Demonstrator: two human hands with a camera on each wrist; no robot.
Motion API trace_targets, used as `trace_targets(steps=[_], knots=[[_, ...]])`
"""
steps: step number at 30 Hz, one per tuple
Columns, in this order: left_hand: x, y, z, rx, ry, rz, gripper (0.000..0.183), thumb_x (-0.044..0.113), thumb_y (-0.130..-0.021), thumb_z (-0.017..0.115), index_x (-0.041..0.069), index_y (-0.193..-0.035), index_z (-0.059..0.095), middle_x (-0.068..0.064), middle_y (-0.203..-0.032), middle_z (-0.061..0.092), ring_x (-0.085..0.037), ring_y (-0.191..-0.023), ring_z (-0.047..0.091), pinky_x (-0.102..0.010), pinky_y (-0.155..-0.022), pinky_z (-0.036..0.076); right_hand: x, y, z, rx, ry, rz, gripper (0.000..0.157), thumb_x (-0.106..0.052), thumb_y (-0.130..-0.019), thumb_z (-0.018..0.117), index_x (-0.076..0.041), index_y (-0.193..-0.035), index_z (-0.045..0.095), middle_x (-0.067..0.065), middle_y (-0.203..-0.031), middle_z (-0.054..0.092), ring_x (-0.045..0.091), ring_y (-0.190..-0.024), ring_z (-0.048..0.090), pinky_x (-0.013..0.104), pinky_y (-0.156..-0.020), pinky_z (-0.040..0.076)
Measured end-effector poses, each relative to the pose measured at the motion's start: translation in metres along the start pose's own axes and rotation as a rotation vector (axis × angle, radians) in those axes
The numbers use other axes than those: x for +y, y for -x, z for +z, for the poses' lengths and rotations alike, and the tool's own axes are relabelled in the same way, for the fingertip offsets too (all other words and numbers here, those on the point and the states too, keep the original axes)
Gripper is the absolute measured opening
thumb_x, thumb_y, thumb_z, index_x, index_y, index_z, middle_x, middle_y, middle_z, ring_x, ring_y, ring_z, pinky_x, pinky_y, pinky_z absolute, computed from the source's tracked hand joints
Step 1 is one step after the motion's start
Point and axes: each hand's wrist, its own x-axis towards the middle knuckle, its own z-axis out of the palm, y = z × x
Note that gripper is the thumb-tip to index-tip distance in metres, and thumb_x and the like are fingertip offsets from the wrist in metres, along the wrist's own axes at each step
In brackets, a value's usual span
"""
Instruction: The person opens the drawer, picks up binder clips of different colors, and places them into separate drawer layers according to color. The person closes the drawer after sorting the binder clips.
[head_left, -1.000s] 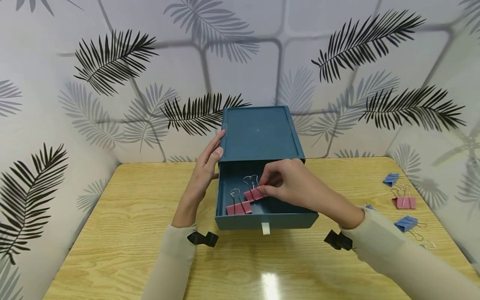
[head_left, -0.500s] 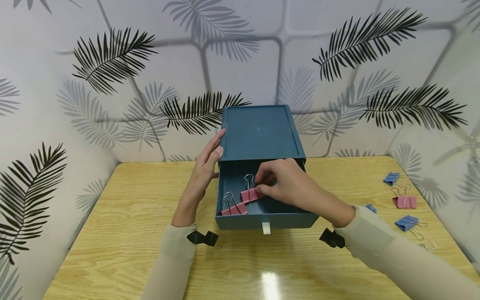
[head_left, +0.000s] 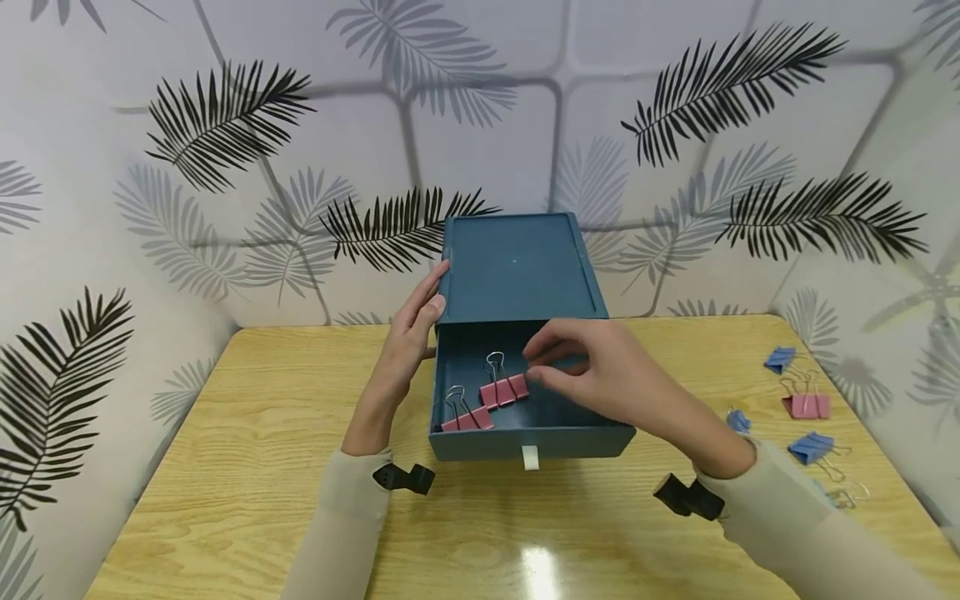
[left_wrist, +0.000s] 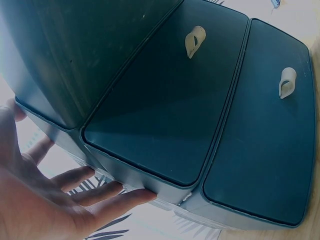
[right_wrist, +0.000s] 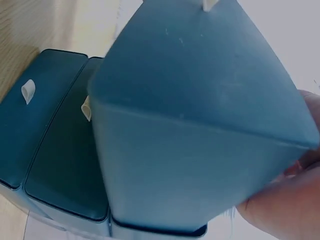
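Note:
Two pink binder clips lie in the pulled-out top drawer (head_left: 592, 442) of a blue drawer cabinet (head_left: 517, 267) in the head view. The front-left clip (head_left: 467, 419) leans near the drawer's front wall; the other clip (head_left: 504, 390) sits just behind it to the right. My right hand (head_left: 592, 367) hovers over the drawer, thumb and fingertips slightly parted beside the second clip's right end; any contact is hard to tell. My left hand (head_left: 408, 346) rests against the cabinet's left side; its spread fingers lie along that side in the left wrist view.
Along the table's right side lie a blue binder clip (head_left: 781, 359), a pink one (head_left: 808, 406), and several others, one partly hidden by the right sleeve (head_left: 795, 492). Two lower drawers, each with a white pull tab (left_wrist: 195, 41), are closed. A patterned wall stands behind.
Both pink clips in the drawer shifted slightly left. My right hand, earlier pinching the second clip, has loosened and drawn back right. My left hand has stayed put.

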Motion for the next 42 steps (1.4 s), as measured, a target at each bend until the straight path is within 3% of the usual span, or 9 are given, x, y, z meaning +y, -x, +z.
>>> trace_targets(steps=[9,19,25,31,36,42], knots=[[-0.001,0.001,0.001,-0.001,0.009,-0.005,0.054,0.040,-0.107,0.044,0.037,-0.161,0.035,0.003,-0.168,0.023,-0.033,-0.151,0.026,-0.079,-0.095,0.039,0.005,0.022,-0.013,0.123,-0.094,-0.053,0.024,-0.006,-0.092,0.077,-0.014,-0.115,0.075,-0.002,-0.110,0.073,0.010,-0.099,0.071,0.029,-0.077,0.061],[-0.001,0.003,0.000,0.006,0.010,-0.006,0.054,0.040,-0.107,0.044,0.038,-0.160,0.036,0.004,-0.168,0.023,-0.032,-0.151,0.026,-0.080,-0.095,0.038,0.013,0.042,-0.020,0.234,-0.230,-0.069,0.020,0.007,-0.091,0.073,-0.006,-0.106,0.076,0.009,-0.115,0.071,0.016,-0.100,0.071,0.031,-0.077,0.061],[-0.002,0.003,0.000,0.002,0.010,-0.004,0.055,0.040,-0.107,0.044,0.036,-0.161,0.035,0.003,-0.168,0.023,-0.033,-0.151,0.026,-0.079,-0.094,0.039,0.018,0.053,-0.022,0.293,-0.234,-0.067,0.024,0.009,-0.089,0.074,-0.006,-0.107,0.076,0.006,-0.116,0.071,0.015,-0.103,0.070,0.029,-0.081,0.060],[-0.002,0.002,0.000,0.000,0.013,-0.002,0.054,0.040,-0.107,0.044,0.036,-0.161,0.035,0.003,-0.168,0.023,-0.033,-0.151,0.025,-0.079,-0.094,0.040,0.026,0.062,-0.026,0.330,-0.314,-0.115,0.023,0.015,-0.088,0.071,0.003,-0.108,0.074,0.012,-0.118,0.070,0.017,-0.100,0.072,0.029,-0.080,0.060],[-0.002,0.001,0.000,0.002,0.006,-0.002,0.054,0.040,-0.107,0.044,0.036,-0.161,0.036,0.003,-0.168,0.023,-0.033,-0.151,0.026,-0.079,-0.095,0.040,0.036,0.069,-0.029,0.375,-0.366,-0.097,0.029,0.018,-0.087,0.070,0.007,-0.114,0.072,0.018,-0.118,0.069,0.024,-0.099,0.073,0.030,-0.081,0.060],[0.001,0.002,-0.001,0.007,0.000,0.000,0.054,0.039,-0.107,0.044,0.037,-0.161,0.036,0.003,-0.168,0.023,-0.033,-0.151,0.026,-0.079,-0.093,0.040,0.048,0.076,-0.032,0.419,-0.361,-0.044,0.035,0.016,-0.088,0.070,0.007,-0.122,0.069,0.012,-0.114,0.071,0.023,-0.101,0.070,0.027,-0.085,0.058]])
